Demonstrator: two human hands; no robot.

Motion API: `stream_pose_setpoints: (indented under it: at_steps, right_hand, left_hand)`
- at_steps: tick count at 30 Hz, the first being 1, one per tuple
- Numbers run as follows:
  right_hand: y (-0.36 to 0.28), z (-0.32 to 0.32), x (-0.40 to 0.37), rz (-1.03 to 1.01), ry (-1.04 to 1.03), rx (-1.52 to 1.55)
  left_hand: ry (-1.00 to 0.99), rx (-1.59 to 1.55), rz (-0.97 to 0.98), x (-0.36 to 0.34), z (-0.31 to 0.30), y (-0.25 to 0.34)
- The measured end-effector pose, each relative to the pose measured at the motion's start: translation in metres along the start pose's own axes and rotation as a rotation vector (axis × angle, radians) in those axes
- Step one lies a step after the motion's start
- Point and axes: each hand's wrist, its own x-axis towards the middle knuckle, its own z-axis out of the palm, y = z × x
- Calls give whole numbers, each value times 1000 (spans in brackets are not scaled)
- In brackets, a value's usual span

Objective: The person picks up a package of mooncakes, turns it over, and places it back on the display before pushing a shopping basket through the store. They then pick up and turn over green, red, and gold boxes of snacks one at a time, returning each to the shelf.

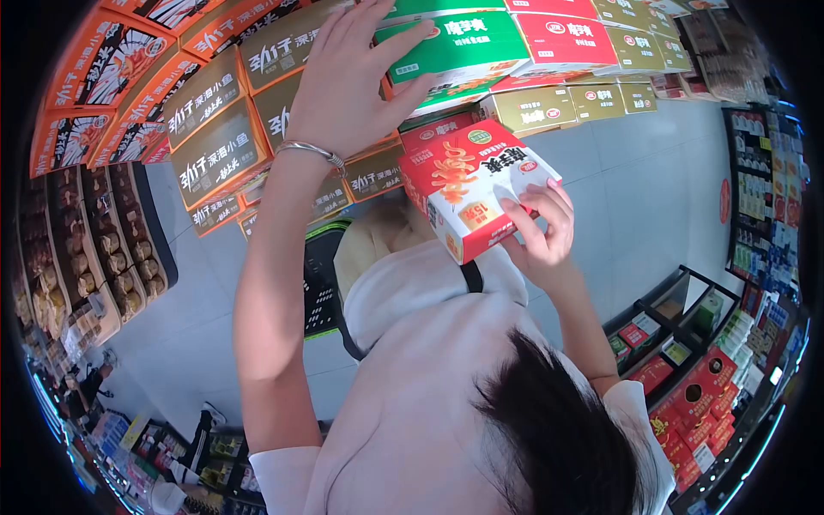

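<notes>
My right hand (542, 225) grips a red and white snack box (477, 190) by its near right corner, thumb on the printed face. The box is tilted in front of my chest, with pictured snack strips and a yellow price patch on it. Raised at the top, my left hand (354, 90) has its fingers spread over the stacked boxes. Its fingertips overlap a green snack box (468, 53) and its palm covers part of the gold-brown boxes (283, 51). A silver bracelet (311, 152) circles the left wrist.
Orange boxes (107, 64) are stacked at upper left, red boxes (562, 39) at upper right. A black basket (323, 279) with a green rim is on the floor by my body. Shelves of packaged food (90, 245) stand left; a black rack (674, 313) stands right.
</notes>
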Motion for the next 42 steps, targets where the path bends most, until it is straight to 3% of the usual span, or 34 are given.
stream_pose_setpoints:
  at_steps: [4,9,11,12,13,14,15,17,19,21,24,26,31,35,37,39,41,42]
  right_hand:
    - [-10,-14,-15,-83,113,-110]
    - [-14,-24,-4,-7,156,-2]
    - [-16,-22,1,180,231,210]
    - [-19,-22,-2,245,238,231]
    - [-22,-22,-5,248,244,226]
    - [-26,-20,-8,504,337,461]
    - [-29,-20,-10,760,428,697]
    - [-29,-26,-11,878,430,789]
    - [-29,-30,-6,1152,499,1146]
    - [-28,-30,-7,1158,518,1145]
    - [-31,-28,-5,1304,401,1341]
    - [-37,-23,-2,1307,373,1314]
    - [-50,-18,6,1447,116,1425]
    - [-48,-30,14,1298,-1,1424]
    - [-34,-38,6,1201,-22,1554]
    - [-25,-42,4,1121,-41,1561]
    - [-25,-37,5,927,177,1047]
    - [-19,-36,1,898,166,1058]
  left_hand:
    - [7,-1,13,-1,1,2]
    - [17,-44,46,2,-3,0]
    - [130,-308,30,5,-9,-1]
    - [129,-309,40,7,-13,1]
    - [277,-265,76,10,-20,5]
    - [426,-223,114,11,-26,9]
    - [424,-228,125,9,-32,18]
    - [499,-270,254,-1,-47,50]
    - [301,-181,213,-36,-42,83]
    - [76,-14,315,-62,-22,102]
    - [36,126,462,-94,0,117]
    - [-87,87,364,-105,1,123]
    - [-17,152,257,-123,-1,113]
    - [45,119,374,-115,-18,105]
    - [43,-194,3,-108,-28,106]
    - [52,-299,-72,-105,-28,105]
    - [10,-936,-705,-114,-24,107]
    - [-41,-1055,-736,-113,-24,103]
